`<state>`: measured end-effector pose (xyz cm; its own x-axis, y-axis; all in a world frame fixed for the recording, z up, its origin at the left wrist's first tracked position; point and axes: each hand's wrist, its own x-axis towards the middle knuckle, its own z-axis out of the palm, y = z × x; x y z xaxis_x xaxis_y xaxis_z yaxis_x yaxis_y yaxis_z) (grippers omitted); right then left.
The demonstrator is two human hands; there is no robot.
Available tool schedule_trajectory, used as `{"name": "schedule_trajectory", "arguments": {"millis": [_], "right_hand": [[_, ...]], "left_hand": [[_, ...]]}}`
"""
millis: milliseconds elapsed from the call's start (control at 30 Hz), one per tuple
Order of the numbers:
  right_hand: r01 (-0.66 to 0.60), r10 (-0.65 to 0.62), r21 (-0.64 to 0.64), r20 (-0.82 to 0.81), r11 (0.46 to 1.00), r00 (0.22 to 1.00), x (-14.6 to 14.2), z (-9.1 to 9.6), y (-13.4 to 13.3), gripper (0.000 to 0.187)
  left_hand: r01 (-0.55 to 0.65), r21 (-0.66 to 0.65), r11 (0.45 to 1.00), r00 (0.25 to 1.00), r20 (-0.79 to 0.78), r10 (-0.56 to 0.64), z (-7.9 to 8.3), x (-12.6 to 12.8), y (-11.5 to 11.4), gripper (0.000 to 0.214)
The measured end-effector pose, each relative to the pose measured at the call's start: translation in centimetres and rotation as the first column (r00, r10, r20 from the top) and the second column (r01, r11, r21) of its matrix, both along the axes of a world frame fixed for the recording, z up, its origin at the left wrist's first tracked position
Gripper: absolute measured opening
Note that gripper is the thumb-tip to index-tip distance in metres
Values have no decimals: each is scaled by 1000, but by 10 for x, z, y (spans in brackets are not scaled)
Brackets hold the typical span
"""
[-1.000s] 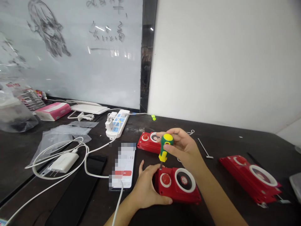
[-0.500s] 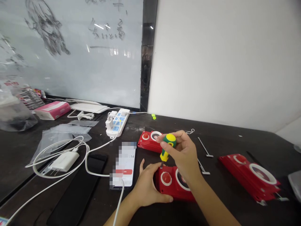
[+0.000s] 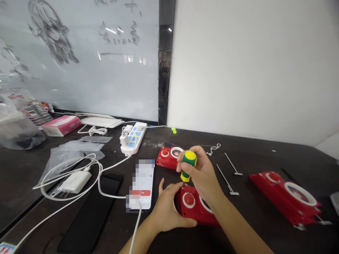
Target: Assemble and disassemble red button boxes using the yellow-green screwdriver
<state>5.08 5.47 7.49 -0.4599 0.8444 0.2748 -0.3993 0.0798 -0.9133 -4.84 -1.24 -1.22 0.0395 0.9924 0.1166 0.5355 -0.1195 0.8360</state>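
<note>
In my right hand (image 3: 200, 173) is a yellow-and-green screwdriver (image 3: 189, 163), held upright with the fingers round its handle. Its tip meets a corner screw of a red box (image 3: 197, 215) that has a round red button and a white-ringed window, partly covered by my right forearm. My left hand (image 3: 169, 208) grips this box's left end, thumb along the front edge and fingers at the back corner. Just behind, a second such red box (image 3: 166, 160) lies partly hidden by my right hand. A third red box (image 3: 286, 197) sits off to the right.
Small metal T-shaped rods (image 3: 228, 183) and a chain (image 3: 214, 149) lie right of my hands. To the left are a lit phone (image 3: 143, 183), a dark phone (image 3: 90, 215), a white charger (image 3: 75, 180) with looped cable, and a power strip (image 3: 134, 139). A wall and whiteboard (image 3: 106, 81) bound the back.
The view has shifted slightly. The screwdriver handle has turned in my right hand, with its tip still at the box's corner. My left hand keeps its grip on the box.
</note>
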Motion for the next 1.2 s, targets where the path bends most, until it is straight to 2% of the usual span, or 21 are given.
{"name": "schedule_trajectory", "arguments": {"millis": [67,100,133,233,300,400,533,667,733,833,933,1000,1100,1200], "right_hand": [[79,-79,-2,17,997,997,1,0,2,29],[79,-79,-1,28,997,996,3,1,4,26],[46,-46,-3,36,999,998,5,1,6,24],[-165,166,-20,75,986,983,11,4,11,24],[-223,225,-29,108,974,968,12,6,10,30],[-156,161,-46,135,987,978,7,6,3,36],[-62,60,14,99,998,993,0,-1,-4,40],[99,-99,5,73,995,992,-2,-7,-2,21],[96,-92,-31,95,995,991,-1,-8,0,19],[38,-23,-106,138,994,990,-1,-9,0,27],[14,-8,-65,97,998,995,-4,-10,-3,35],[34,-33,-9,54,999,998,-6,-10,-4,35],[130,-130,8,44,992,991,-8,-11,-5,37],[191,-191,15,67,982,979,-8,-13,-3,21]], "left_hand": [[-6,3,1000,1000,13,6,2,0,0,90],[-9,1,1000,1000,22,9,2,1,-1,90],[-12,-3,1000,999,30,13,3,1,-1,89],[-19,-17,1000,999,48,19,4,1,-1,87],[-21,-19,1000,998,54,22,5,1,-1,87],[-32,-27,999,998,55,33,4,1,0,91],[-32,-45,998,999,30,33,4,2,0,96],[-30,-49,998,999,28,32,4,1,0,96],[-27,-36,999,999,32,28,4,1,0,97],[-29,-41,999,999,30,30,5,2,0,97],[-30,-35,999,999,34,32,6,1,1,96],[-18,-29,999,999,46,20,6,1,1,94],[-2,-19,1000,998,59,3,4,0,1,93],[-1,-17,1000,998,64,2,3,0,1,93]]}}
